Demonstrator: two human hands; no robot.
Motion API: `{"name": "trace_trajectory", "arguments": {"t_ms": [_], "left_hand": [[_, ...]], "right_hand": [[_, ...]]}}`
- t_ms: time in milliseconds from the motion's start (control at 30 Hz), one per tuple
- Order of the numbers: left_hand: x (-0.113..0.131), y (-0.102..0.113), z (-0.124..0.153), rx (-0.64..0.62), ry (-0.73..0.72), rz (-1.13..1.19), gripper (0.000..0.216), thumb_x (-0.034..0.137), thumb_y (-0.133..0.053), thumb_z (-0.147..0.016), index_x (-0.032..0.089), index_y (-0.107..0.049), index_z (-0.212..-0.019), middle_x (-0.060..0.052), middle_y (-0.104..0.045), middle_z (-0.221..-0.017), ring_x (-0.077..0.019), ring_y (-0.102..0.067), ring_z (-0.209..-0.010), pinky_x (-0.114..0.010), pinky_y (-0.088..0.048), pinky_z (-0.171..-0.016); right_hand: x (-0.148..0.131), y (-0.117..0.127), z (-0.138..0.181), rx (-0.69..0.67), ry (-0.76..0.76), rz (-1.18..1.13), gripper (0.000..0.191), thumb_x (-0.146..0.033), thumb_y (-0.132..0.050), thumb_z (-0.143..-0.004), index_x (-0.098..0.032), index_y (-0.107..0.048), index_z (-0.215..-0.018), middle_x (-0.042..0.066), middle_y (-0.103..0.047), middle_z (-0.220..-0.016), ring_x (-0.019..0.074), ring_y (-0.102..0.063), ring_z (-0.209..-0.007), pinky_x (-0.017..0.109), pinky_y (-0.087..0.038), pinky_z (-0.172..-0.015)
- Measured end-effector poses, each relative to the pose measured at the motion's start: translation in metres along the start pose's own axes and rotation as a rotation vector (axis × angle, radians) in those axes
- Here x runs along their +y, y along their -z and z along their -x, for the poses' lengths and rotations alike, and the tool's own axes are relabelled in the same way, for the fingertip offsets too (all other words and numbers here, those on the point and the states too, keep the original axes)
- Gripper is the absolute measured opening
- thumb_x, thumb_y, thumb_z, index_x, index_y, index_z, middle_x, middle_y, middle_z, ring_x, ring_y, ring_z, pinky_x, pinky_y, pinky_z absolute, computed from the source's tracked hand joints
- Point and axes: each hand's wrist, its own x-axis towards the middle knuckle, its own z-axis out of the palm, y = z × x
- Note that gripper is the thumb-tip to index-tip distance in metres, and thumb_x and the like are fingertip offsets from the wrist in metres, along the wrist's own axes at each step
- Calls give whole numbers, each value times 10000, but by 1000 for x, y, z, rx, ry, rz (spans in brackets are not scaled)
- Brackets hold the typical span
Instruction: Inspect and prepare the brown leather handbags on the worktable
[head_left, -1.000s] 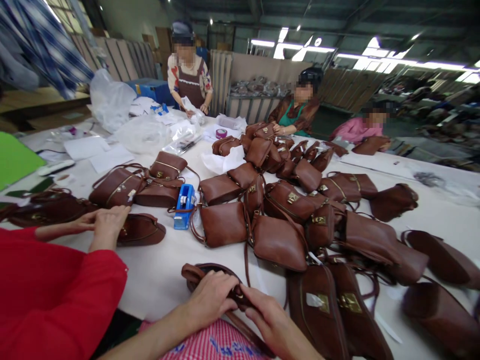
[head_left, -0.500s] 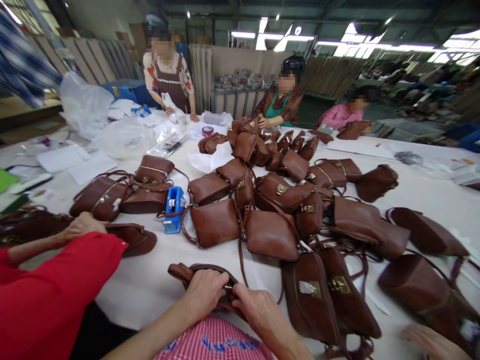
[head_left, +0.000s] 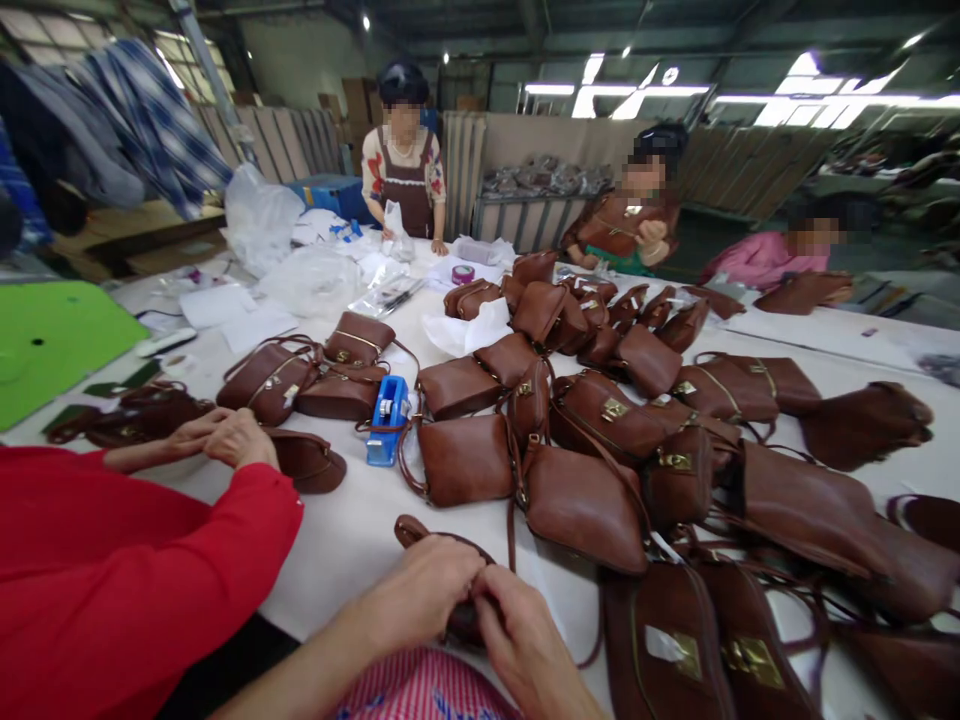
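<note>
My left hand (head_left: 424, 588) and my right hand (head_left: 521, 640) are both closed on a small brown leather handbag (head_left: 431, 535) at the near edge of the white table (head_left: 352, 530). The fingers meet over the bag's top and cover most of it; only its curved strap end shows. A heap of matching brown handbags (head_left: 585, 500) with gold clasps lies just beyond my hands and to the right.
A person in a red sleeve (head_left: 135, 570) at my left handles another bag (head_left: 307, 462). A blue tape dispenser (head_left: 386, 420) stands mid-table. Three people work at the far side. Plastic bags (head_left: 315, 275) and a green board (head_left: 52, 340) lie at left.
My view has swung back to the left. My hands stay closed on the same bag, drawn slightly nearer the table edge. The neighbour's hands have shifted on their bag.
</note>
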Motion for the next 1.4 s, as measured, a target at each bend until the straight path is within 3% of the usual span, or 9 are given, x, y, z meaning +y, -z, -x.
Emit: {"name": "trace_trajectory", "arguments": {"t_ms": [133,200,267,400,567,767,1000,1200,1400], "left_hand": [[-27,25,34,443,290,161,344,193,-375,-893,196,-581,-1168,-92,-639,-1163,-208,-583,-1073,-377,-465,-984],[-51,16,39,517,451,336,487,128,-411,-804,163,-510,-1280,-116,-585,-1287,-216,-569,-1134,-421,-446,-1031],[-72,-1,36,447,475,557,572,91,-443,-725,151,-516,-1290,-105,-593,-1302,-213,-556,-1175,-427,-424,-1066],[-88,-23,30,411,293,831,410,151,-519,-734,155,-645,-1124,-61,-698,-1091,-206,-610,-1050,-391,-467,-1000],[-75,-20,34,439,274,916,450,192,-614,-713,174,-603,-1162,-71,-690,-1130,-212,-623,-1050,-377,-457,-986],[-56,-30,27,370,221,780,547,167,-711,-644,193,-539,-1162,-49,-622,-1166,-212,-553,-1110,-381,-414,-1031],[-57,-47,20,377,284,839,625,242,-807,-572,199,-516,-1123,-12,-592,-1049,-195,-548,-986,-329,-448,-908],[-55,-46,21,383,320,727,554,197,-762,-592,186,-516,-1088,-17,-570,-1056,-200,-531,-1002,-325,-424,-899],[-53,-47,23,342,286,707,655,290,-803,-564,195,-490,-1132,-32,-541,-1106,-214,-507,-1025,-347,-428,-919]], "right_hand": [[0,-23,-18,58,105,65,357,-184,-437,-920,-190,-493,-1273,123,-625,-1206,217,-638,-1062,324,-555,-877],[-1,-39,-31,4,149,202,621,-180,-559,-859,-169,-335,-1438,166,-524,-1387,280,-588,-1184,385,-559,-924],[-1,-54,-43,-67,181,343,725,-142,-620,-809,-133,-305,-1462,187,-549,-1366,311,-633,-1112,405,-599,-841],[5,-68,-45,-49,313,469,574,-122,-519,-886,-115,-363,-1439,154,-683,-1121,277,-700,-891,366,-621,-667],[11,-53,-21,140,285,203,439,-235,-449,-963,-194,-415,-1398,117,-673,-1129,215,-683,-962,311,-592,-797],[15,-45,-13,110,71,-28,171,-267,-452,-944,-220,-602,-1011,49,-698,-925,188,-677,-826,272,-560,-735],[34,-33,-5,-140,70,-132,216,-254,-415,-950,-245,-600,-1061,46,-706,-1107,181,-679,-995,264,-544,-872],[32,-26,-8,-186,-49,-209,375,-348,-435,-954,-247,-531,-1302,78,-648,-1266,205,-620,-1149,339,-510,-988],[27,-19,-15,-205,-2,-366,319,-403,-473,-955,-284,-679,-1168,67,-719,-1070,213,-674,-1005,333,-558,-888]]}}
